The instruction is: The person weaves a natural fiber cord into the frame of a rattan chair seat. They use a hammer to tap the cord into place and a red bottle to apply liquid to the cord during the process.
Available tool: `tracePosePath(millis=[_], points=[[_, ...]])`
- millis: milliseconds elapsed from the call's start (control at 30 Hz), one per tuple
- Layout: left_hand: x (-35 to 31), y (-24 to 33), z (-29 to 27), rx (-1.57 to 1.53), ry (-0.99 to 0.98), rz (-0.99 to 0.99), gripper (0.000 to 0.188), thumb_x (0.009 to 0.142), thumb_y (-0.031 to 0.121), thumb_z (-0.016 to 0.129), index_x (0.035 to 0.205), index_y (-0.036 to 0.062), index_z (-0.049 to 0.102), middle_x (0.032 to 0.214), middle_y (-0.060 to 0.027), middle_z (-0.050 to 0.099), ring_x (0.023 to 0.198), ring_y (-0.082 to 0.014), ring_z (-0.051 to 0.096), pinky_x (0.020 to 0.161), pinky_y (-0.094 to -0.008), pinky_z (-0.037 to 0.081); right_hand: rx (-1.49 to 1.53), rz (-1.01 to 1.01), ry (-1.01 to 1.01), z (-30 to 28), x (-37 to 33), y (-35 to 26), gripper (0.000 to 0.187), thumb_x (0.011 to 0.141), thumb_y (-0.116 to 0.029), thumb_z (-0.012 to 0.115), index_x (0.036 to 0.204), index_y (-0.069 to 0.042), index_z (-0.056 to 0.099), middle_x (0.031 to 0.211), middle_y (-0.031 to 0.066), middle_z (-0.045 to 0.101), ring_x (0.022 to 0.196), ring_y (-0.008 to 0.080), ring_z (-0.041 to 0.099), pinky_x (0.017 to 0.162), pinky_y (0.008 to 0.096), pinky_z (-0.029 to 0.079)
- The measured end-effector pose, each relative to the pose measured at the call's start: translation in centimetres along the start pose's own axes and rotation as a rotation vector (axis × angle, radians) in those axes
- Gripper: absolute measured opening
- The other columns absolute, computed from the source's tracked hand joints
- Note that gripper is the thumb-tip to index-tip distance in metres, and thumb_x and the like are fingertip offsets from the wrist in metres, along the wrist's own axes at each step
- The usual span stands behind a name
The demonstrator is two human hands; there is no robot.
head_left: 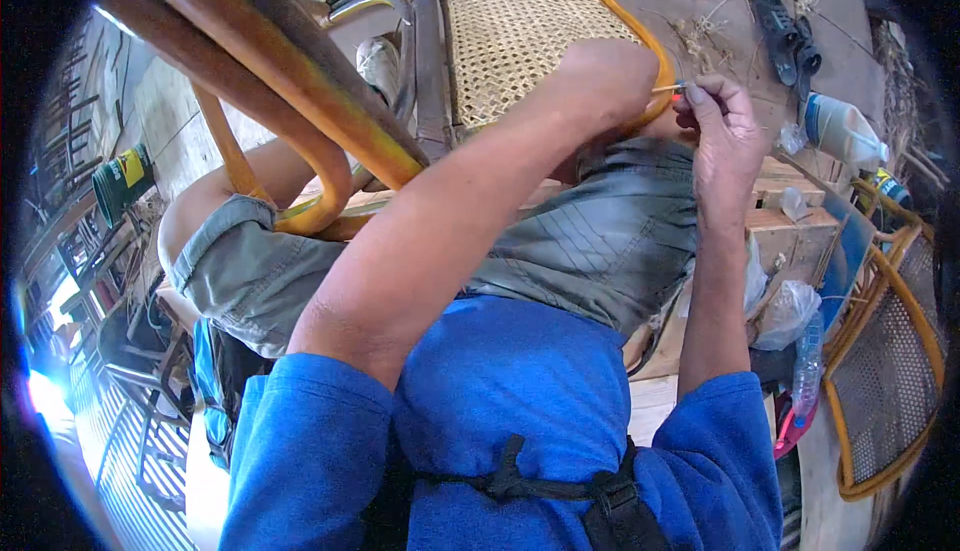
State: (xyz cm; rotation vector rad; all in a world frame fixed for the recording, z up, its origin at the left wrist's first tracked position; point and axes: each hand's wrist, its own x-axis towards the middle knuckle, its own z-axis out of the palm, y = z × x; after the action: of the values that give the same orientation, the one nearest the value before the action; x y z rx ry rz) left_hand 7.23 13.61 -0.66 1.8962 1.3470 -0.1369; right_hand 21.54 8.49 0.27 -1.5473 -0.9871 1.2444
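Observation:
My left hand (612, 76) reaches across my body to the right, its back turned up and its fingers curled out of sight. From beside it a thin tan strip (668, 89) runs to my right hand (728, 136), whose thumb and forefinger are pinched on its end. Something small and red shows at those fingertips, too small to name. Both hands are over the curved orange-brown frame (630, 23) of a chair part. Its woven cane panel (530, 16), full of small holes, stretches away beyond my left hand.
Thick glossy brown poles (270, 61) of a furniture frame rise at the left. Black sandals (785, 41) and cane scraps (705, 46) lie on the floor. To the right are a white container (845, 131), wooden blocks (795, 236), a plastic bottle (808, 366) and another cane-panelled frame (885, 391).

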Motion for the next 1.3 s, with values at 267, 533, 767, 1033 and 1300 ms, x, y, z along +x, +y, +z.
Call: tracePosePath(millis=[267,533,767,1033,1300], points=[[3.5,-3.2,0.7,-0.263,-0.145,0.064,0.025,0.069,0.022,0.065,0.086,0.0050,0.069,0.076,-0.0131,0.066,0.072,-0.0238,0.063,0.069,-0.0347,0.048,-0.285,-0.029,-0.154,0.6,0.8,0.4,0.008,0.082,-0.006,0.059,0.086,0.000,0.061,0.076,0.0016,0.062,0.071,0.0081,0.057,0.064,0.0211,0.045],[4.3,-5.7,2.1,-0.460,-0.102,0.080,0.024,0.070,0.023,0.068,0.087,0.0063,0.069,0.076,-0.0069,0.067,0.068,-0.0158,0.058,0.067,-0.0317,0.047,-0.533,-0.163,-0.383,1.3,2.1,1.8,0.013,0.079,-0.009,0.058,0.090,-0.003,0.061,0.077,0.0137,0.062,0.072,0.0197,0.061,0.069,0.0293,0.047],[5.2,-6.5,2.6,-0.619,-0.218,-0.059,0.024,0.065,0.020,0.073,0.088,0.0157,0.071,0.082,-0.0041,0.068,0.077,-0.0163,0.061,0.072,-0.0314,0.048,-0.618,-0.213,-0.444,2.0,2.1,1.9,0.012,0.080,-0.009,0.056,0.091,-0.004,0.061,0.081,0.0164,0.063,0.079,0.0290,0.063,0.071,0.0347,0.048],[4.9,-6.0,2.3,-0.564,-0.183,-0.030,0.023,0.072,0.020,0.071,0.091,0.0072,0.070,0.080,-0.0042,0.068,0.071,-0.0135,0.059,0.070,-0.0290,0.048,-0.750,-0.316,-0.410,2.0,2.0,2.5,0.016,0.080,-0.007,0.054,0.094,-0.006,0.061,0.084,0.0180,0.062,0.081,0.0333,0.061,0.071,0.0396,0.048],[4.9,-6.2,2.5,-0.622,-0.205,-0.034,0.020,0.071,0.017,0.070,0.088,0.0066,0.070,0.075,-0.0035,0.066,0.068,-0.0124,0.058,0.065,-0.0284,0.048,-0.837,-0.345,-0.520,2.1,2.4,2.1,0.013,0.081,-0.004,0.057,0.093,-0.002,0.060,0.083,0.0092,0.065,0.081,0.0197,0.063,0.073,0.0283,0.047]])
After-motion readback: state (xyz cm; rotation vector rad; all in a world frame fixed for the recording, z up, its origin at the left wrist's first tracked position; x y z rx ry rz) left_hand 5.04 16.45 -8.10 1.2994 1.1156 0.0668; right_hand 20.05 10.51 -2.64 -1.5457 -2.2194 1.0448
